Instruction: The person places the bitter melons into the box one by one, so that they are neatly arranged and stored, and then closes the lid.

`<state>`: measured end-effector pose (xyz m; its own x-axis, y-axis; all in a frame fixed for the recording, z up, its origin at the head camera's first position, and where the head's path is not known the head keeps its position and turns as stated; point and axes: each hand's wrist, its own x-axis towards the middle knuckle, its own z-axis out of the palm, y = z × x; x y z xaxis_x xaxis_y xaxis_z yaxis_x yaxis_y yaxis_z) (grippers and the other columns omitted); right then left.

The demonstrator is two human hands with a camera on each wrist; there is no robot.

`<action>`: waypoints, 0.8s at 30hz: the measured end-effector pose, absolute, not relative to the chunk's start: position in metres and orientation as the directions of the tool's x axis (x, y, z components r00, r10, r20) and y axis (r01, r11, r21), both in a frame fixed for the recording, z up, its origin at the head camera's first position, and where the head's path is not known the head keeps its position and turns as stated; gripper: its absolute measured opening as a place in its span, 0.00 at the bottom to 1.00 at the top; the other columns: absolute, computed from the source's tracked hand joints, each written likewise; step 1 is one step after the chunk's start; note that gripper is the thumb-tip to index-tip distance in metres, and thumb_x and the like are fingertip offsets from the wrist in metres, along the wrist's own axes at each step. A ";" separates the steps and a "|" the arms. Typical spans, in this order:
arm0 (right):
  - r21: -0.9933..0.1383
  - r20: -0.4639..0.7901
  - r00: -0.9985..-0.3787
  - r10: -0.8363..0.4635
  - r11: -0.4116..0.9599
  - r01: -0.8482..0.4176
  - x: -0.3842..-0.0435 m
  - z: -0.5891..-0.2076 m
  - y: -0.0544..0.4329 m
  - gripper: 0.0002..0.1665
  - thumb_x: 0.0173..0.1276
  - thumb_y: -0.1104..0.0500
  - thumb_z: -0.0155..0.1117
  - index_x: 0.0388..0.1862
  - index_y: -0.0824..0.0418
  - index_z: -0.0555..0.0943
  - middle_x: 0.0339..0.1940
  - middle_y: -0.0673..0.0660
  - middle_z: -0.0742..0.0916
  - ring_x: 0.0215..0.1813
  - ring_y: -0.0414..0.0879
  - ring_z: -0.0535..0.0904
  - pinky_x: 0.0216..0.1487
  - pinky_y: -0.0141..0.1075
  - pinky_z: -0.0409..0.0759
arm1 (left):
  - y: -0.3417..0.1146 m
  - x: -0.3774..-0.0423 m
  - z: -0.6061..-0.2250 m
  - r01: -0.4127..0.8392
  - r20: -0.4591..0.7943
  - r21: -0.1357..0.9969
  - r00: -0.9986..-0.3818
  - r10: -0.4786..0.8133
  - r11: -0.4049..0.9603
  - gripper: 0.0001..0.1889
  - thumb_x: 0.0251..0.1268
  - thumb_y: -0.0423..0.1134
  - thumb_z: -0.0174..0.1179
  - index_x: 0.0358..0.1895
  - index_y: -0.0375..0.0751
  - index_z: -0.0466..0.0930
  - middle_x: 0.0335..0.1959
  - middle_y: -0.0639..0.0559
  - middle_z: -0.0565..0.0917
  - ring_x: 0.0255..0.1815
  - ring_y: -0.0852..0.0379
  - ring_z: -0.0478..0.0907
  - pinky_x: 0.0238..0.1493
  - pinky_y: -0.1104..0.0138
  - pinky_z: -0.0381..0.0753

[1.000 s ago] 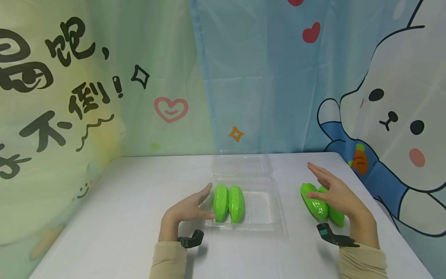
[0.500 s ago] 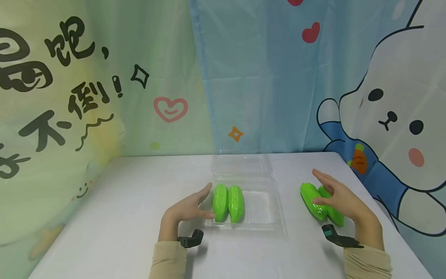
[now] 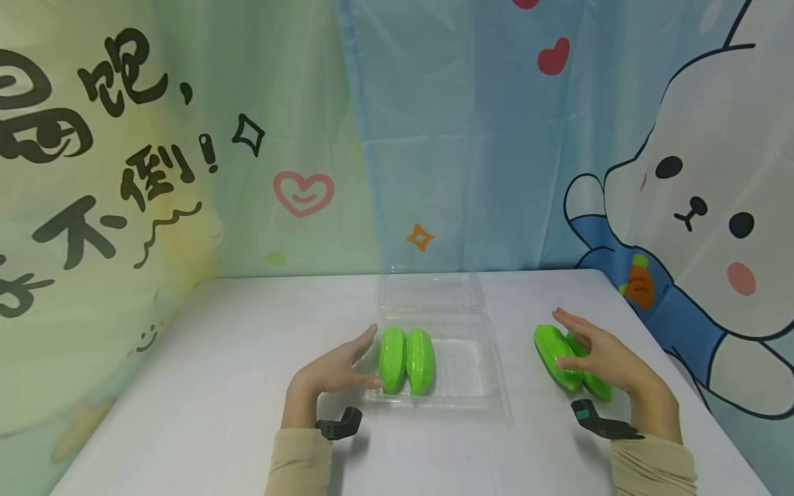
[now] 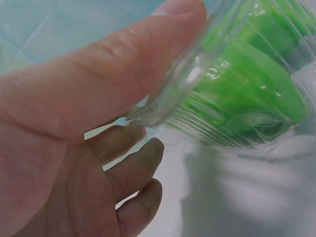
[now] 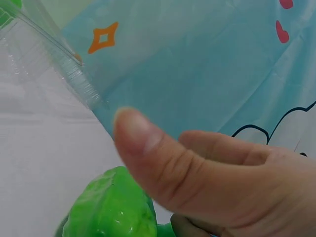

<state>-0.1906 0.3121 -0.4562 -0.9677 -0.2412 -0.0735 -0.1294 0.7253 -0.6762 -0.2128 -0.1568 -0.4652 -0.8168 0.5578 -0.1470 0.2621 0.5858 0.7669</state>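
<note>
In the head view, two glossy green ridged pieces of toy produce [image 3: 392, 360], shaped like stubby cucumbers, lie side by side in the left part of a clear plastic box [image 3: 468, 396]. My left hand [image 3: 331, 372] rests at the box's left side, thumb and forefinger spread apart. The left wrist view shows its thumb against the rim, with the forefinger partly hidden behind the plastic. Two more green pieces [image 3: 551, 348] lie on the table to the right. Over them hovers my right hand [image 3: 611, 358], thumb and fingers apart, gripping nothing. It partly covers the rearmost piece.
The box's clear lid [image 3: 431, 293] lies folded back towards the rear edge of the white table [image 3: 248, 344]. A printed curtain [image 3: 428, 138] hangs directly behind the table and along both sides.
My right hand first shifts a little right and towards me, then settles lower over the right-hand green pieces. The left hand and the box stay where they were.
</note>
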 end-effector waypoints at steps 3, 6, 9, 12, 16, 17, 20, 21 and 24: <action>-0.657 -0.084 -0.969 -0.233 0.744 -0.122 -0.190 -0.455 0.308 0.58 0.54 0.46 0.72 0.77 0.54 0.50 0.77 0.67 0.53 0.72 0.73 0.52 0.67 0.66 0.57 | -0.157 -0.213 -0.465 0.262 -0.147 0.768 -0.816 0.559 0.585 0.56 0.52 0.51 0.69 0.76 0.40 0.39 0.78 0.45 0.46 0.77 0.45 0.48 0.75 0.52 0.53; -0.639 -0.096 -0.969 -0.227 0.760 -0.115 -0.190 -0.454 0.305 0.58 0.53 0.46 0.72 0.77 0.56 0.51 0.77 0.68 0.53 0.72 0.73 0.51 0.66 0.68 0.56 | -0.157 -0.213 -0.466 0.258 -0.151 0.768 -0.816 0.557 0.586 0.56 0.52 0.51 0.69 0.76 0.41 0.39 0.78 0.45 0.45 0.77 0.46 0.48 0.76 0.52 0.53; -0.624 -0.112 -0.970 -0.218 0.775 -0.102 -0.189 -0.454 0.304 0.59 0.53 0.47 0.73 0.77 0.57 0.51 0.76 0.69 0.53 0.72 0.73 0.50 0.65 0.69 0.55 | -0.157 -0.213 -0.466 0.257 -0.152 0.769 -0.816 0.558 0.586 0.56 0.52 0.51 0.69 0.76 0.41 0.39 0.78 0.45 0.45 0.77 0.46 0.48 0.76 0.53 0.53; -0.616 -0.120 -0.967 -0.224 0.781 -0.104 -0.189 -0.454 0.304 0.58 0.53 0.49 0.73 0.76 0.58 0.52 0.76 0.69 0.53 0.73 0.74 0.48 0.65 0.70 0.54 | -0.157 -0.213 -0.466 0.260 -0.149 0.769 -0.816 0.559 0.584 0.56 0.52 0.51 0.69 0.76 0.40 0.39 0.78 0.45 0.46 0.77 0.46 0.47 0.76 0.53 0.53; -0.606 -0.127 -0.962 -0.243 0.786 -0.119 -0.188 -0.452 0.305 0.57 0.52 0.51 0.74 0.76 0.59 0.54 0.76 0.70 0.53 0.73 0.74 0.47 0.65 0.71 0.53 | -0.157 -0.213 -0.465 0.265 -0.142 0.770 -0.816 0.561 0.580 0.56 0.52 0.51 0.69 0.76 0.40 0.39 0.78 0.44 0.46 0.77 0.45 0.47 0.75 0.51 0.53; -0.604 -0.129 -0.960 -0.249 0.788 -0.123 -0.189 -0.452 0.304 0.57 0.52 0.51 0.74 0.76 0.59 0.54 0.76 0.70 0.53 0.73 0.74 0.48 0.65 0.71 0.53 | -0.157 -0.212 -0.465 0.264 -0.144 0.769 -0.815 0.561 0.582 0.56 0.52 0.51 0.69 0.76 0.40 0.39 0.78 0.45 0.46 0.77 0.45 0.48 0.76 0.52 0.53; -0.593 -0.140 -0.956 -0.260 0.795 -0.129 -0.188 -0.451 0.303 0.57 0.52 0.51 0.74 0.76 0.57 0.53 0.76 0.69 0.53 0.72 0.74 0.48 0.64 0.71 0.53 | -0.157 -0.212 -0.464 0.265 -0.146 0.767 -0.815 0.561 0.585 0.55 0.52 0.51 0.69 0.76 0.41 0.39 0.78 0.45 0.46 0.77 0.45 0.48 0.76 0.52 0.53; -0.591 -0.142 -0.954 -0.263 0.796 -0.131 -0.188 -0.450 0.303 0.57 0.52 0.51 0.74 0.76 0.56 0.54 0.76 0.69 0.53 0.72 0.74 0.48 0.64 0.71 0.53 | -0.157 -0.212 -0.464 0.264 -0.147 0.767 -0.815 0.561 0.585 0.55 0.52 0.51 0.69 0.76 0.41 0.39 0.78 0.45 0.46 0.77 0.45 0.48 0.76 0.52 0.53; -0.589 -0.149 -0.951 -0.271 0.796 -0.135 -0.187 -0.449 0.302 0.55 0.53 0.53 0.73 0.76 0.57 0.54 0.76 0.70 0.53 0.72 0.75 0.48 0.64 0.72 0.53 | -0.157 -0.212 -0.463 0.263 -0.154 0.761 -0.815 0.559 0.593 0.56 0.52 0.51 0.69 0.77 0.42 0.39 0.78 0.46 0.46 0.77 0.46 0.49 0.76 0.52 0.53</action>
<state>-0.1874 0.3021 -0.4492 -0.9510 -0.2713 -0.1486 -0.1351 0.7964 -0.5895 -0.2119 -0.1570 -0.4635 -0.8150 0.5587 -0.1537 0.2633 0.5933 0.7607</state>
